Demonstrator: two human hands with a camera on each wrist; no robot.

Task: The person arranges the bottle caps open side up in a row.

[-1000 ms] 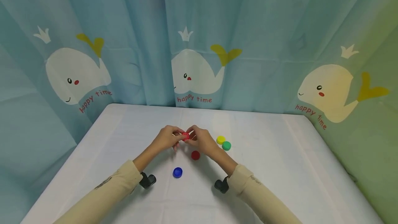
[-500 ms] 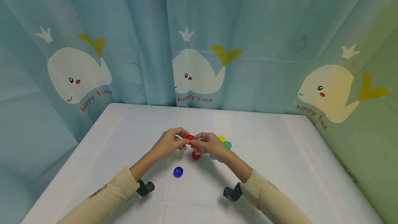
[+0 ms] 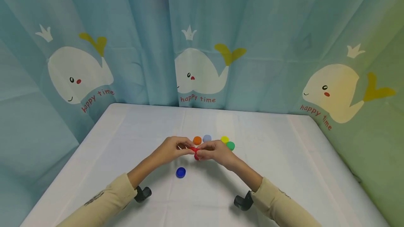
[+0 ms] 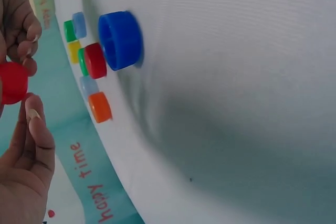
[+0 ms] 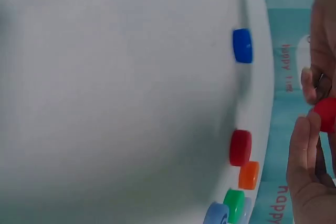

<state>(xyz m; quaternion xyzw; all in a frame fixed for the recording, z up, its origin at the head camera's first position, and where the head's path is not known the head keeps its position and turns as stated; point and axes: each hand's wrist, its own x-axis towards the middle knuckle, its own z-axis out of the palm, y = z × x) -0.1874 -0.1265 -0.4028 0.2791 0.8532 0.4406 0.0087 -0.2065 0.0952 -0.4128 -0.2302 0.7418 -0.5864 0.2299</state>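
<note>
Both hands meet over the table at a red bottle cap [image 4: 14,83]. My left hand [image 3: 173,150] pinches it from the left with thumb and fingers, and my right hand [image 3: 218,153] pinches it from the right. In the head view the fingers cover much of this cap. Just below it on the table lies a darker red cap [image 5: 241,148], partly hidden by the right fingertips in the head view. A blue cap [image 3: 181,172] lies closer to me, its hollow side showing. Behind the hands are an orange cap [image 3: 197,140] and a light blue cap [image 3: 207,138].
A yellow cap [image 3: 224,139] and a green cap [image 3: 230,145] lie beyond the right hand. Another green cap [image 5: 234,201] and another light blue one [image 5: 216,213] appear in the right wrist view. A whale-print curtain [image 3: 268,27] hangs behind the white table [image 3: 132,122].
Both hands have come nearer to me and slightly right with the red cap, now over the darker red cap. The orange and light blue caps behind them have come into sight.
</note>
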